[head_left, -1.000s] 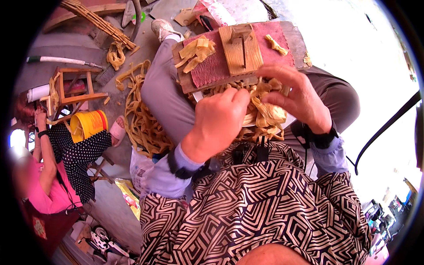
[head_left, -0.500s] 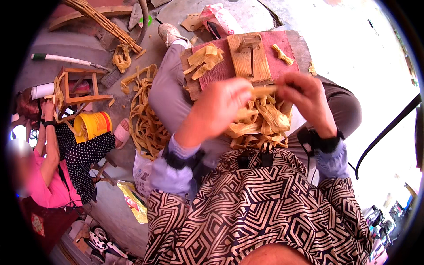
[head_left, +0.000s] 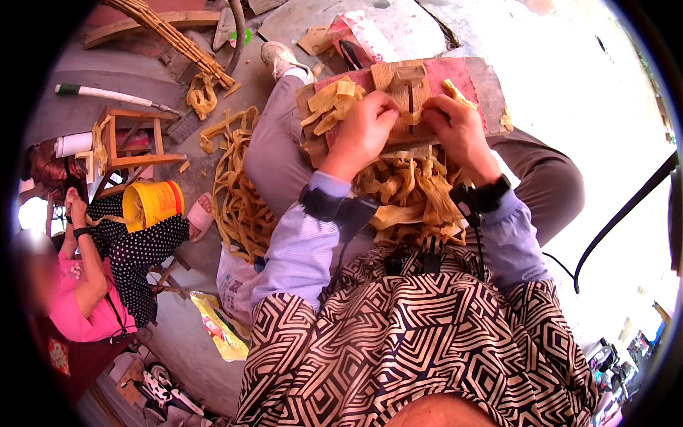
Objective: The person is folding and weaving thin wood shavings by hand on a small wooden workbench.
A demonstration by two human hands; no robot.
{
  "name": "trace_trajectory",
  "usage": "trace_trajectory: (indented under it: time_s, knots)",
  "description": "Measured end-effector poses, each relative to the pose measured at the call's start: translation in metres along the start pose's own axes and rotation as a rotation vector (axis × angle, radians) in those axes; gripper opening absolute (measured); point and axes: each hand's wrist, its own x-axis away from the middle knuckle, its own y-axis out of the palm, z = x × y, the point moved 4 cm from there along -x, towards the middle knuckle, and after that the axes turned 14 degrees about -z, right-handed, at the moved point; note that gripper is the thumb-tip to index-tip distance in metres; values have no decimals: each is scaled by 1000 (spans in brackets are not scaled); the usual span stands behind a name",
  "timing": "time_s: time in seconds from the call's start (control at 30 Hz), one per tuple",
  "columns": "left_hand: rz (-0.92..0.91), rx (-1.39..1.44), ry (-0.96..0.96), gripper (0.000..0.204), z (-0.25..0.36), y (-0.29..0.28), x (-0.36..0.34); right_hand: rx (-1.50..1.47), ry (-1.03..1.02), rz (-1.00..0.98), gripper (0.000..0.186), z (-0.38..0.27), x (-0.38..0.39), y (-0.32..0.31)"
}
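A short tan strip [head_left: 410,117] is stretched between my hands at the front of a wooden block [head_left: 383,77] with a dark upright slot or rod. My left hand [head_left: 364,135] pinches its left end, thumb against fingers. The other end is in the closed fingers of my right hand [head_left: 461,136]. The block sits on a red cloth [head_left: 455,70] over a wooden board. Folded tan strips [head_left: 333,103] lie on the board beyond my left hand, and a tied tan bundle [head_left: 457,92] lies beyond my right. Below my hands, a heap of loose strips [head_left: 413,188] rests between my legs.
More long strips [head_left: 238,188] pile on the floor to the left. There a seated person in pink [head_left: 78,285] works beside a wooden stool [head_left: 146,158] and a yellow bucket [head_left: 158,203]. A white-handled brush [head_left: 117,95] and a yellow packet [head_left: 219,329] lie nearby.
Both hands have moved forward from above the heap to the wooden block, with the strip stretched between them. The person in pink has brought their hands together.
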Motion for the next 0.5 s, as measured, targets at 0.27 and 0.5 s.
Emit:
trace_trajectory:
  time_s: [0.27,0.5]
  knots:
    - [273,-533,-117,7,-9,-11,23,410,90,103,12,21,19,-20]
    - [-87,518,-239,10,16,27,94,241,-272,-36,26,-30,68,4]
